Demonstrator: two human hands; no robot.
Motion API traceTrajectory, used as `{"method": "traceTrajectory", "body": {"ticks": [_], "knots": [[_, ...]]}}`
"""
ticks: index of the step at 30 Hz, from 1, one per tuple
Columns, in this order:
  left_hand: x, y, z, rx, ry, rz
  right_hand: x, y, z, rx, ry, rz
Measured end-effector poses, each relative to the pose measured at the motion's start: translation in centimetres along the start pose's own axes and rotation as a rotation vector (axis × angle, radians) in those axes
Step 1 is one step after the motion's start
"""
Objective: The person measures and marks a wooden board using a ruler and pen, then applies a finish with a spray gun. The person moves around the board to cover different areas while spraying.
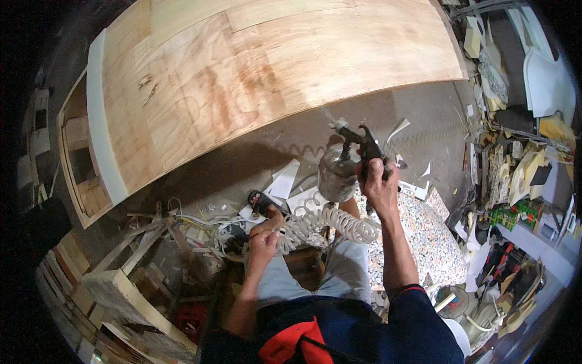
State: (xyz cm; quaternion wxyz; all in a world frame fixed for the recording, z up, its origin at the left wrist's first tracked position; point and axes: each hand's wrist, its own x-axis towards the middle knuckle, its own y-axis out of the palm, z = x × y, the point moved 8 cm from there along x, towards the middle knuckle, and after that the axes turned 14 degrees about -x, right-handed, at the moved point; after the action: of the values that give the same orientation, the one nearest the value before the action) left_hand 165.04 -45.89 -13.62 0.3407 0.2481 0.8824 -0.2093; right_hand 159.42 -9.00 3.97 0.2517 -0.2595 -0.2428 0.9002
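My right hand (379, 185) is wrapped round the grip of a spray gun (356, 142), which has a dull metal cup (337, 173) beside it. A faint mist shows at the nozzle, which points toward the near edge of a large plywood panel (254, 73). Darker, damp-looking patches mark the middle of the panel. Over my lap, my left hand (262, 249) is closed on one end of a pale coiled air hose (330, 223). The hose's loops stretch across to below the cup; where it joins the gun is hidden.
A wooden frame (130, 297) stands at the lower left. Beside my right leg lies a speckled foam sheet (418, 236). White scraps (284, 179) litter the floor. Piled foam and board offcuts (521, 170) line the right side. A white strip (103, 121) edges the panel's left end.
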Motion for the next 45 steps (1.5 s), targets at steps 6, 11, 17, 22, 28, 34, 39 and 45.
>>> {"method": "traceTrajectory", "body": {"ticks": [6,11,17,22,28,34,39,45], "knots": [[-2.5,-3.6,2.3,-0.085,-0.055,0.017,-3.3,4.7,4.1,0.081,-0.07,0.006],[-4.4,-2.9,2.9,-0.103,-0.09,0.029,-4.1,5.6,4.5,0.021,-0.01,-0.061],[-5.9,-1.3,4.2,-0.087,-0.241,0.014,-4.3,10.1,7.6,0.036,-0.047,0.054],[-6.6,0.4,5.2,-0.173,-0.302,0.008,-5.1,14.6,9.1,0.081,-0.16,0.26],[-6.0,-1.1,4.7,-0.248,0.108,-0.154,-7.5,17.6,11.4,0.021,-0.197,0.293],[-7.3,-2.0,7.2,-0.204,0.165,-0.211,-8.9,22.7,13.0,0.011,-0.154,0.329],[-7.9,-2.8,9.0,-0.234,0.169,-0.231,-11.8,29.0,17.4,-0.046,-0.174,0.458],[-6.0,-4.5,8.8,-0.333,0.146,-0.239,-13.8,35.2,21.4,0.02,-0.32,0.432]]}}
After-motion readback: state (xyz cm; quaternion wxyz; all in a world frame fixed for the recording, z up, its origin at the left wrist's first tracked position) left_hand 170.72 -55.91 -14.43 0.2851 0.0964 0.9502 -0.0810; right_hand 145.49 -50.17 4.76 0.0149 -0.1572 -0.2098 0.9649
